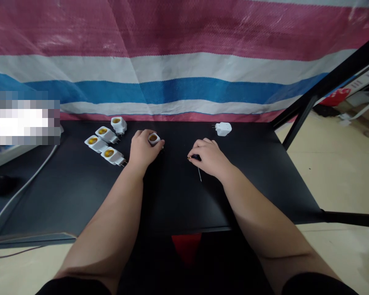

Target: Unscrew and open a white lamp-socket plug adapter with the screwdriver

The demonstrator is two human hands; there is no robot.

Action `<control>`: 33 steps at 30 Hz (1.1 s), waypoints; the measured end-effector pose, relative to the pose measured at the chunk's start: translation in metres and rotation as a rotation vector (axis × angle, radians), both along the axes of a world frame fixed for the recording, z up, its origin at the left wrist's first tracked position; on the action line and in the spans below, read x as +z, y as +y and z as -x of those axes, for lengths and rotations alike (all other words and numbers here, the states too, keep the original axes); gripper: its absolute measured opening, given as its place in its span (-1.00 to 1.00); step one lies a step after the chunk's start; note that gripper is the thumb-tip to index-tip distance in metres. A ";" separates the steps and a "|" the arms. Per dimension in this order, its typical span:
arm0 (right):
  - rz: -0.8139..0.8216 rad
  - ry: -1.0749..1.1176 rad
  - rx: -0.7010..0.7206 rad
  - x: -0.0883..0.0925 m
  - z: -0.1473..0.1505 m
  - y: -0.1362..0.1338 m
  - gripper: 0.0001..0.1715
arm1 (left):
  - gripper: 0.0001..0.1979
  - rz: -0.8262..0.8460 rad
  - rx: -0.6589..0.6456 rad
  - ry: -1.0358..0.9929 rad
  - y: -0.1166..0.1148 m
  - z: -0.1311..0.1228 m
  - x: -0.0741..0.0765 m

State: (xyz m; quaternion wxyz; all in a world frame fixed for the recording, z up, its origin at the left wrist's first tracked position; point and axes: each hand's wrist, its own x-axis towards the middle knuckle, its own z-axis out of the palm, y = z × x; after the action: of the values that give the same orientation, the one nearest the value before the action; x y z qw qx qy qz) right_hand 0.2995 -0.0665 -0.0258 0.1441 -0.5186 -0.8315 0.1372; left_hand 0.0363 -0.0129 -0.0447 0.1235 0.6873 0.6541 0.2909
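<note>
Left hand (140, 150): fingers curled and clamped on a white lamp-socket adapter (153, 139), amber socket face up; its long axis is hard to read behind the hand. Right hand (209, 157): fingers together over the dark handle of a small screwdriver (196, 157). Thin steel shaft (199, 174) points back toward the person, slightly off straight; whether its tip touches the black counter (172, 200) cannot be told. Grip close to the shaft looks suited to fine control. Hands well apart, mid-counter. Four more adapters (106, 134) lie grouped beyond the left hand, prongs pointing right; a lone white adapter (223, 129) lies far right, prongs pointing left.
</note>
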 end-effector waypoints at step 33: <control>-0.072 0.283 -0.655 -0.032 -0.103 0.040 -0.87 | -0.70 0.009 -0.084 -0.035 -0.001 -0.002 0.001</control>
State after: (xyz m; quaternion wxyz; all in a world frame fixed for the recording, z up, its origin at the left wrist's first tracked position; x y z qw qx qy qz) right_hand 0.4027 -0.0263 -0.0582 0.3122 -0.7281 -0.5973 0.1248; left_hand 0.0384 -0.0137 -0.0442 0.1498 0.7083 0.6238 0.2946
